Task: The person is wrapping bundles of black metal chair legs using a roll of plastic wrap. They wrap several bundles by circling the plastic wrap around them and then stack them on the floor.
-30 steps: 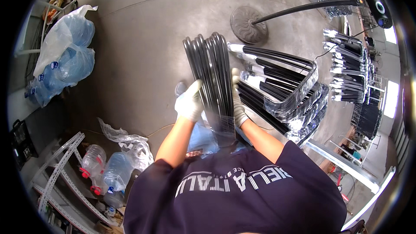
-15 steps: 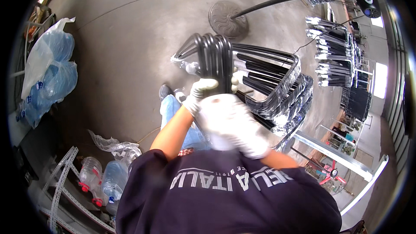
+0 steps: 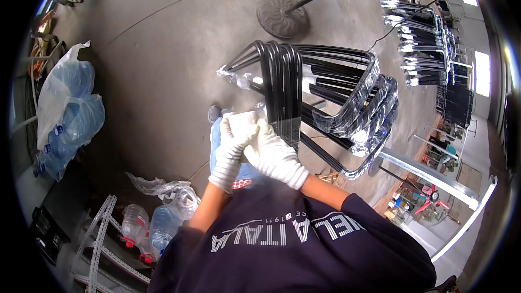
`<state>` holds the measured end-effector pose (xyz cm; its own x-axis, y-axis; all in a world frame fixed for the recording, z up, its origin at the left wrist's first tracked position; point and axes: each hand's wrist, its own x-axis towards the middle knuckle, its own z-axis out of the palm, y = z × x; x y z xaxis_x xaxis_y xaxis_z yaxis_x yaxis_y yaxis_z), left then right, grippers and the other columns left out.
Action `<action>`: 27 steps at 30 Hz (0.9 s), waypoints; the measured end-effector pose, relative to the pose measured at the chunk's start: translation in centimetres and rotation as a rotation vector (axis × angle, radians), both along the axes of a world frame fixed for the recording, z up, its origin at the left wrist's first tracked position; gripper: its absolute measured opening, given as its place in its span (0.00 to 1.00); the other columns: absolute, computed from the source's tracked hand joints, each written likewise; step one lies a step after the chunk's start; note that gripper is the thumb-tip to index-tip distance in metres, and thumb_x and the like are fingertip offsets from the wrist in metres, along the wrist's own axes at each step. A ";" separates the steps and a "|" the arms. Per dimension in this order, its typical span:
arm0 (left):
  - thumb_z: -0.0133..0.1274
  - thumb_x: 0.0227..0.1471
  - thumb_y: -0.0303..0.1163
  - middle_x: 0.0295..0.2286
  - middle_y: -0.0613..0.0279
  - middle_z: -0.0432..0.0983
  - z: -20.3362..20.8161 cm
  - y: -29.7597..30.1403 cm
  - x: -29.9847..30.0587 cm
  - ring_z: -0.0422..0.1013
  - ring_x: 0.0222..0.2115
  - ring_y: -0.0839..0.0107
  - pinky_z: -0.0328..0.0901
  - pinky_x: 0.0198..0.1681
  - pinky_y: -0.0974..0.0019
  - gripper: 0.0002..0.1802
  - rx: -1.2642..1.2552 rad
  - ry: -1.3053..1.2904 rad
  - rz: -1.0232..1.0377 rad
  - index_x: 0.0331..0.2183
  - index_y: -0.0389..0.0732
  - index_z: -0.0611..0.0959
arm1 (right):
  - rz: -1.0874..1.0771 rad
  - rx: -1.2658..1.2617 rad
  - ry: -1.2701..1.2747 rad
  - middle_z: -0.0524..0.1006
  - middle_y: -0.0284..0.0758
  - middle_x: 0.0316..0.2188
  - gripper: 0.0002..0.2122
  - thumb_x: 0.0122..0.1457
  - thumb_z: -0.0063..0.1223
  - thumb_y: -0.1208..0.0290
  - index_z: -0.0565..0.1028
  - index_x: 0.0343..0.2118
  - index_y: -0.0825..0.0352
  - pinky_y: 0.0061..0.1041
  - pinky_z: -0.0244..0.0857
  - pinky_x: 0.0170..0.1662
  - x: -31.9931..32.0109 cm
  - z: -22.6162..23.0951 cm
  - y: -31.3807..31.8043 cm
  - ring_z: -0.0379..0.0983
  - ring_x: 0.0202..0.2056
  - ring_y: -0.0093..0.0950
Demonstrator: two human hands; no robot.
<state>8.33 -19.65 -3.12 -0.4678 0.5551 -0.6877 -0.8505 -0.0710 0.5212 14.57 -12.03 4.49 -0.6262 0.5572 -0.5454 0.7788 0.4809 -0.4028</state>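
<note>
In front of my body, both gloved hands meet at a small white roll (image 3: 244,120) of what looks like clear plastic film. My left hand (image 3: 230,149) is closed on its left side, thumb up. My right hand (image 3: 271,152) presses against its right side with bent fingers. A see-through sheet of film (image 3: 287,129) spans from beside my right hand across the lower part of a bundle of bent black metal tubes (image 3: 279,81). The bundle stands upright just beyond my hands, and neither hand grips it. Its lower end is partly hidden.
More black tube frames (image 3: 347,97), their bends wrapped in film, lie to the right on a metal rack (image 3: 429,176). Beyond stands a round ornate base (image 3: 282,15) with a black pole. Bagged blue bottles (image 3: 76,114) sit left; a perforated shelf frame (image 3: 97,239) is lower left.
My right hand has come away from the tubes, and my left has slid down off them. Both hands now hold the white roll. My view has shifted slightly.
</note>
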 end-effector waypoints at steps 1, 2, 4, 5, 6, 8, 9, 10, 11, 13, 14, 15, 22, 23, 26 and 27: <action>0.64 0.35 0.30 0.35 0.60 0.71 -0.5 0.1 -0.7 0.69 0.32 0.70 0.66 0.37 0.67 0.31 0.017 -0.095 -0.094 0.43 0.38 0.69 | 0.110 0.065 0.134 0.71 0.50 0.37 0.28 0.51 0.46 0.58 0.59 0.47 0.77 0.36 0.67 0.33 1.5 -1.3 0.2 0.73 0.29 0.41; 0.64 0.35 0.31 0.34 0.61 0.71 -1.3 -0.1 -1.4 0.69 0.31 0.72 0.66 0.37 0.69 0.30 0.022 -0.184 -0.177 0.42 0.38 0.70 | 0.230 0.118 0.277 0.72 0.47 0.36 0.24 0.53 0.44 0.59 0.63 0.45 0.77 0.32 0.67 0.32 1.3 -1.0 0.9 0.73 0.28 0.38; 0.64 0.35 0.30 0.31 0.63 0.72 -3.4 0.1 -1.8 0.69 0.29 0.74 0.66 0.34 0.71 0.26 -0.015 -0.108 -0.205 0.39 0.38 0.72 | -0.309 -0.847 0.143 0.73 0.42 0.17 0.15 0.49 0.52 0.67 0.71 0.31 0.77 0.25 0.68 0.30 -0.1 3.1 4.7 0.73 0.22 0.31; 0.64 0.35 0.30 0.30 0.64 0.73 -4.8 0.9 -2.0 0.69 0.28 0.76 0.66 0.33 0.71 0.25 -0.010 -0.067 -0.230 0.38 0.39 0.73 | -0.691 -1.194 0.196 0.69 0.32 0.18 0.13 0.56 0.45 0.67 0.73 0.23 0.73 0.15 0.54 0.19 0.9 2.9 6.4 0.63 0.19 0.16; 0.62 0.36 0.29 0.26 0.68 0.73 -6.5 1.7 -1.9 0.68 0.25 0.78 0.65 0.29 0.74 0.18 0.025 0.034 -0.316 0.33 0.39 0.76 | -1.076 -0.998 0.310 0.67 0.30 0.15 0.13 0.55 0.48 0.65 0.72 0.19 0.69 0.13 0.46 0.15 2.7 0.8 8.0 0.58 0.15 0.14; 0.60 0.39 0.30 0.24 0.70 0.72 -7.6 3.9 -1.0 0.68 0.23 0.79 0.63 0.27 0.75 0.14 0.094 -0.030 -0.319 0.32 0.40 0.77 | -1.188 -0.899 0.510 0.73 0.35 0.25 0.13 0.57 0.46 0.62 0.72 0.25 0.67 0.15 0.58 0.21 4.8 -3.0 9.6 0.67 0.22 0.17; 0.58 0.42 0.31 0.25 0.69 0.73 -11.7 4.1 1.1 0.68 0.23 0.80 0.63 0.26 0.76 0.11 0.144 -0.068 -0.320 0.31 0.41 0.78 | -1.137 -0.903 0.496 0.73 0.35 0.26 0.12 0.56 0.47 0.61 0.72 0.27 0.67 0.16 0.59 0.23 4.4 -4.7 9.1 0.68 0.23 0.18; 0.56 0.44 0.31 0.26 0.68 0.73 -11.6 4.8 1.8 0.68 0.23 0.79 0.63 0.26 0.75 0.09 0.032 -0.099 -0.408 0.31 0.41 0.78 | -1.064 -0.886 0.515 0.73 0.35 0.27 0.12 0.56 0.48 0.61 0.72 0.28 0.67 0.16 0.60 0.24 4.9 -7.0 8.9 0.68 0.24 0.19; 0.55 0.45 0.31 0.25 0.68 0.74 -10.7 5.5 2.4 0.68 0.23 0.80 0.63 0.26 0.75 0.08 -0.002 -0.121 -0.320 0.31 0.40 0.78 | -0.994 -0.862 0.542 0.74 0.35 0.28 0.12 0.55 0.48 0.61 0.72 0.29 0.67 0.17 0.61 0.26 4.9 -8.5 8.5 0.69 0.25 0.19; 0.52 0.48 0.30 0.24 0.68 0.74 -10.7 6.6 3.2 0.68 0.23 0.79 0.64 0.27 0.75 0.08 -0.035 -0.122 -0.226 0.32 0.38 0.78 | -0.888 -0.829 0.600 0.74 0.35 0.30 0.13 0.55 0.50 0.61 0.71 0.32 0.67 0.18 0.63 0.29 5.4 -9.7 8.0 0.70 0.28 0.21; 0.51 0.47 0.29 0.24 0.68 0.75 -9.1 7.4 4.1 0.70 0.24 0.77 0.65 0.28 0.75 0.09 -0.077 0.221 -0.236 0.33 0.36 0.79 | -0.862 -0.822 0.616 0.74 0.35 0.31 0.13 0.54 0.50 0.60 0.71 0.33 0.67 0.19 0.64 0.31 5.6 -9.8 8.4 0.70 0.29 0.21; 0.51 0.46 0.28 0.26 0.65 0.75 -8.2 7.9 3.4 0.70 0.27 0.73 0.65 0.31 0.73 0.09 -0.020 0.287 -0.351 0.33 0.36 0.79 | -0.846 -0.820 0.635 0.74 0.35 0.32 0.14 0.54 0.51 0.60 0.71 0.35 0.67 0.20 0.65 0.32 5.8 -10.1 8.9 0.71 0.30 0.22; 0.51 0.44 0.28 0.39 0.57 0.70 -3.4 10.8 -0.8 0.66 0.41 0.66 0.62 0.44 0.67 0.20 0.062 0.470 -0.625 0.43 0.35 0.72 | -1.305 -0.929 0.509 0.76 0.34 0.34 0.20 0.44 0.61 0.62 0.72 0.40 0.66 0.24 0.71 0.36 9.2 -3.6 16.2 0.74 0.32 0.26; 0.51 0.45 0.26 0.40 0.60 0.70 -0.9 10.5 -1.6 0.67 0.40 0.70 0.62 0.44 0.69 0.21 0.095 0.305 -0.497 0.44 0.35 0.71 | -1.341 -0.855 0.694 0.75 0.35 0.32 0.18 0.47 0.58 0.60 0.72 0.38 0.66 0.29 0.71 0.34 10.6 -2.4 17.3 0.74 0.31 0.28; 0.53 0.47 0.41 0.43 0.58 0.68 5.6 7.7 -2.4 0.64 0.45 0.71 0.59 0.49 0.66 0.30 0.093 0.179 -0.426 0.49 0.34 0.68 | -1.157 -1.077 0.610 0.74 0.38 0.30 0.19 0.49 0.55 0.59 0.69 0.39 0.69 0.30 0.70 0.34 7.7 6.4 19.0 0.73 0.29 0.31; 0.56 0.45 0.38 0.42 0.59 0.68 6.2 6.9 -1.9 0.64 0.44 0.72 0.59 0.48 0.67 0.32 0.202 0.235 -0.536 0.50 0.36 0.66 | -1.026 -0.868 0.633 0.74 0.37 0.30 0.21 0.50 0.55 0.58 0.68 0.41 0.68 0.29 0.70 0.35 6.3 6.3 16.9 0.73 0.29 0.31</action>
<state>6.46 -12.78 3.08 -0.2137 0.8635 -0.4569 -0.6591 0.2178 0.7198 20.84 4.86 10.79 -0.4254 0.5429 -0.7241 0.2107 -0.7187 -0.6626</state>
